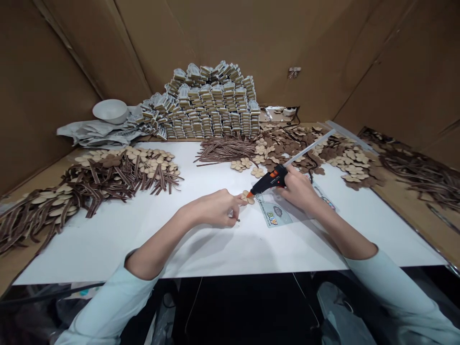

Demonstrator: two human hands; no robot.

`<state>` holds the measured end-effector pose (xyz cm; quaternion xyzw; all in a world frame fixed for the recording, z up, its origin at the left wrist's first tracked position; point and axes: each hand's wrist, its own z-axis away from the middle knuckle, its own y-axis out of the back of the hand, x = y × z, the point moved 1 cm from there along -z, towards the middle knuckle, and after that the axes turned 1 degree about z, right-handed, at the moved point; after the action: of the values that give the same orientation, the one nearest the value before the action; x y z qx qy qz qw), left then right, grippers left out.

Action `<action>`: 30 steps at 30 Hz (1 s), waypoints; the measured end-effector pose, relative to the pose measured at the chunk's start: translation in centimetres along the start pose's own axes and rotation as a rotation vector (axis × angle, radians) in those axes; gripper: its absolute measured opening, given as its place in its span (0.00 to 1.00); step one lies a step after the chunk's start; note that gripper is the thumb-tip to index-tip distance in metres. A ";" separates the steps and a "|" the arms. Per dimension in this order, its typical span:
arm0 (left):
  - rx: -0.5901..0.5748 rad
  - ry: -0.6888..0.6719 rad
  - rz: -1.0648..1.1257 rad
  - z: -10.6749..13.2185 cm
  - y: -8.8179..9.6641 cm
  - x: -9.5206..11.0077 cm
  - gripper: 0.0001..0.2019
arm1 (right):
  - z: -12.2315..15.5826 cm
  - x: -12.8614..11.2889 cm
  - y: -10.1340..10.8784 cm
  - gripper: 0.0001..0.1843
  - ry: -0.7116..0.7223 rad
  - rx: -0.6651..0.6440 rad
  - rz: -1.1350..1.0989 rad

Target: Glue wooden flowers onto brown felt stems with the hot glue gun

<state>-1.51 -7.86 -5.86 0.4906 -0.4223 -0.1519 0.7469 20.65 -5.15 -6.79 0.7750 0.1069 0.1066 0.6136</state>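
noting a white-topped table (pixel 89 258) banked with stacked packets (pixel 212 103) and heaps of wooden cutouts (pixel 154 160). right hand (pixel 298 188) clenches a glue gun (pixel 271 179), its orange nozzle (pixel 249 194) just beside a wooden flower cutout (pixel 247 197); left hand (pixel 219 208) pinches that flower between its fingertips (pixel 239 200). risk: the nozzle, if hot, could burn those fingertips; cause, a slip across the narrow gap.
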 end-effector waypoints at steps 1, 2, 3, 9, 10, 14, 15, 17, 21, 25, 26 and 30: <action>-0.001 0.000 -0.003 0.0 0.0 0.0 0.08 | 0.0 0.0 0.0 0.11 -0.001 -0.011 0.006; -0.003 -0.001 -0.006 0.0 0.0 0.0 0.08 | 0.0 0.0 0.1 0.10 -0.006 -0.023 0.011; -0.004 -0.002 -0.008 0.0 0.0 0.0 0.08 | 0.0 0.0 0.1 0.10 -0.011 -0.034 0.012; 0.004 -0.012 -0.017 0.0 0.0 0.0 0.09 | 0.0 -0.1 0.3 0.11 -0.018 -0.061 0.000; -0.001 -0.011 -0.025 0.0 0.0 0.0 0.09 | 0.0 -0.1 0.3 0.10 -0.016 -0.064 0.003; -0.020 0.003 -0.047 0.0 0.1 0.2 0.09 | 0.0 0.0 0.2 0.09 -0.004 -0.066 -0.005; -0.022 0.006 -0.049 0.0 0.1 0.2 0.09 | 0.0 0.1 0.1 0.10 -0.002 -0.060 -0.015; -0.024 0.012 -0.053 0.0 0.1 0.3 0.09 | 0.0 0.2 0.1 0.12 -0.001 -0.036 -0.040; -0.011 0.000 -0.062 0.0 0.1 0.2 0.09 | 0.0 0.2 0.1 0.18 -0.008 0.009 -0.060; 0.007 -0.025 -0.059 0.0 0.0 0.0 0.08 | 0.0 0.2 0.2 0.18 0.000 0.019 -0.057; 0.009 -0.028 -0.059 0.0 -0.1 -0.1 0.08 | 0.1 0.1 0.2 0.18 0.003 0.021 -0.060; 0.010 -0.040 -0.057 0.0 -0.1 -0.3 0.08 | 0.1 0.1 0.3 0.18 0.007 0.018 -0.065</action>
<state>-1.67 -7.78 -6.11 0.5028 -0.4238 -0.1807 0.7314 20.81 -5.26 -6.53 0.7762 0.1351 0.0886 0.6095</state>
